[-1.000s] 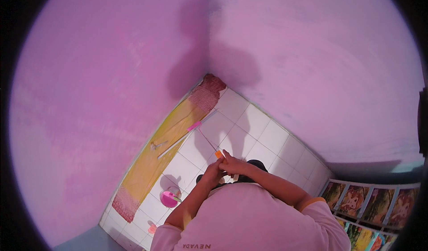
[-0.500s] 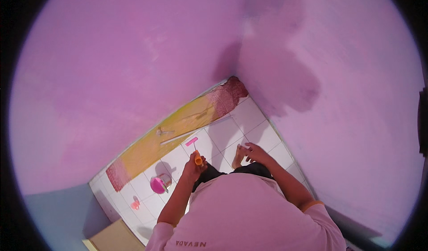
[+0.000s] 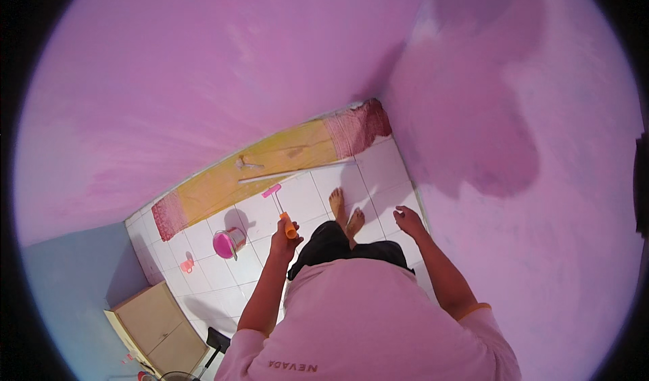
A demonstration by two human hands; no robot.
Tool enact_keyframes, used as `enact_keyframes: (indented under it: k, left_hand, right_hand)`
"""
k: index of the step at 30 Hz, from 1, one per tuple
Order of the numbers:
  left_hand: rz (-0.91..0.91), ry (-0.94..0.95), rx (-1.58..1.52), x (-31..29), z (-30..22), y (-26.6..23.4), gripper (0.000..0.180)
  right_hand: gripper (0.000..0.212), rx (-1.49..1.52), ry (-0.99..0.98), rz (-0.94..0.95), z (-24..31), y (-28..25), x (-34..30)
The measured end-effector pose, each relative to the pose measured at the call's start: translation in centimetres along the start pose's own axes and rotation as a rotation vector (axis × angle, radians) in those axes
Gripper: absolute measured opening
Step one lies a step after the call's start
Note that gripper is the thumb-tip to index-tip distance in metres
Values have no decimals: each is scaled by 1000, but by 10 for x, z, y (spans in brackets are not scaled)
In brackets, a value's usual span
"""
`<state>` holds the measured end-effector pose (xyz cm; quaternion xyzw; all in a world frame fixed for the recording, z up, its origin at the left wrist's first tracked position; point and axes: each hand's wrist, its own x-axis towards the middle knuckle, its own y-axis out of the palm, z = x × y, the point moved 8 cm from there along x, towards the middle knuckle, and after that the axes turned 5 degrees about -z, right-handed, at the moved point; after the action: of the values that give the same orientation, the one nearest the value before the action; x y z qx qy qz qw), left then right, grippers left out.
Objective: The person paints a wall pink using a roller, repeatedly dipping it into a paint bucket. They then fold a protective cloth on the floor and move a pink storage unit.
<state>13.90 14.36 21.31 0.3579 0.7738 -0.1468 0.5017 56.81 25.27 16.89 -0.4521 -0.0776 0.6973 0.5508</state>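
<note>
My left hand is closed round the orange handle of a small paint roller. The roller's narrow pink head points away from me, above the tiled floor. Off to the right, my right hand hangs free with loosely bent fingers and nothing in it. A bucket of pink paint stands on the floor to the left of the roller. Pink paint covers much of the far wall, and the right wall is pink too, with my shadow on it.
A yellow cloth with dark red ends lies along the wall's foot, bearing a long pole at its near edge. A pink cup stands left of the bucket. At lower left are a beige cabinet and a black dustpan-like thing.
My view has turned to the left, bringing more of the cabinet into sight. The roller stays in my left hand. My right hand has moved right, away from my legs.
</note>
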Motion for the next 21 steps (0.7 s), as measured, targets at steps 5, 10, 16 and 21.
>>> enact_keyframes:
  k: [5, 10, 16, 21]
  left_hand:
    - [-53, -45, -62, 34, 15, 8, 48]
    - [-40, 87, 118, 47, 9, 17, 53]
    - [-26, -129, -78, 57, 8, 34, 55]
    - [-101, -19, 28, 58, 4, 55, 55]
  right_hand:
    - [41, -197, 40, 41, -13, -19, 9]
    - [40, -247, 95, -26, -9, -61, 26]
    - [41, -158, 56, 26, 25, -57, 48]
    - [42, -111, 116, 115, 27, -19, 69]
